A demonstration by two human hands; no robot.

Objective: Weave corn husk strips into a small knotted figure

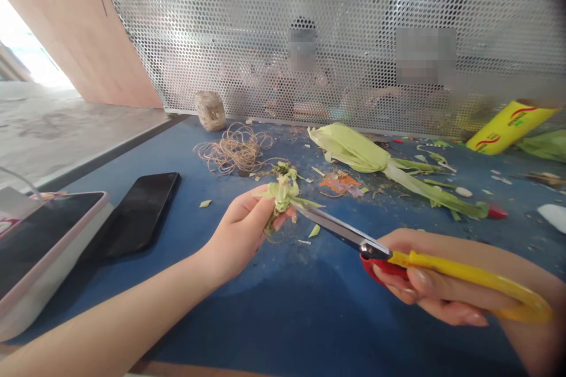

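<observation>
My left hand [241,230] is closed on a small bundle of green corn husk [283,191], held just above the blue table [265,312]. My right hand [446,283] grips a pair of scissors with red and yellow handles [460,274]. The steel blades [329,225] point left and their tips reach the underside of the husk bundle. A loose tangle of tan twine [234,150] lies beyond the bundle.
A large green corn husk [375,159] lies at the back right, with husk scraps around it. A black phone [139,212] and a pink-edged device [39,247] lie at the left. A perforated metal screen [309,23] closes the far side; people sit behind it. A yellow tube [508,126] lies far right.
</observation>
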